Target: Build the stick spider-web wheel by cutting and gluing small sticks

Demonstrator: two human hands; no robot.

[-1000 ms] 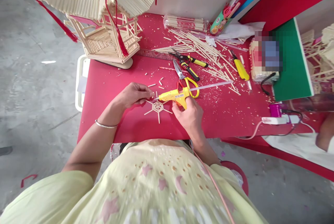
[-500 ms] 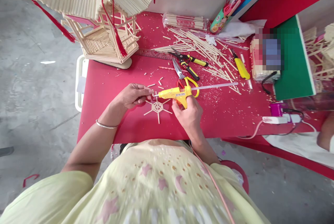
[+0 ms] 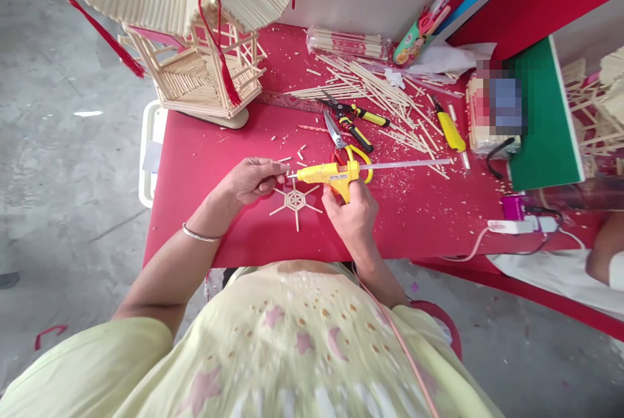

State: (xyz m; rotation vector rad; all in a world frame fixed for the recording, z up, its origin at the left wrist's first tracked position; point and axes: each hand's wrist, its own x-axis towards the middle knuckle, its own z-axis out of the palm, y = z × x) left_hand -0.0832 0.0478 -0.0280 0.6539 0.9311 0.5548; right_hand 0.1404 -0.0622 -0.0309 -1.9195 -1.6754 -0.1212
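My right hand [image 3: 355, 213] is wrapped round the handle of a yellow hot glue gun [image 3: 324, 174], with a clear glue stick [image 3: 409, 163] sticking out of its back. The nozzle points left, at the fingertips of my left hand [image 3: 256, 179]. Those fingers are pinched on a small piece of wooden stick [image 3: 287, 169], mostly hidden by them. Just below the nozzle, a star-shaped piece made of thin sticks [image 3: 295, 201] lies flat on the red table [image 3: 195, 210]. A few short cut stick pieces [image 3: 301, 151] lie above it.
A stick-built pavilion model [image 3: 209, 80] with red tassels stands at the back left. Beyond the glue gun lie scissors [image 3: 336, 132], pliers-like cutters [image 3: 355, 125], loose sticks [image 3: 375, 83] and a yellow utility knife [image 3: 449, 129]. At right are a power strip [image 3: 509, 226] and another person's arm [image 3: 602, 249].
The view has shifted slightly. My left fingertips and the glue gun nozzle stay close together, with hardly any movement of either hand.
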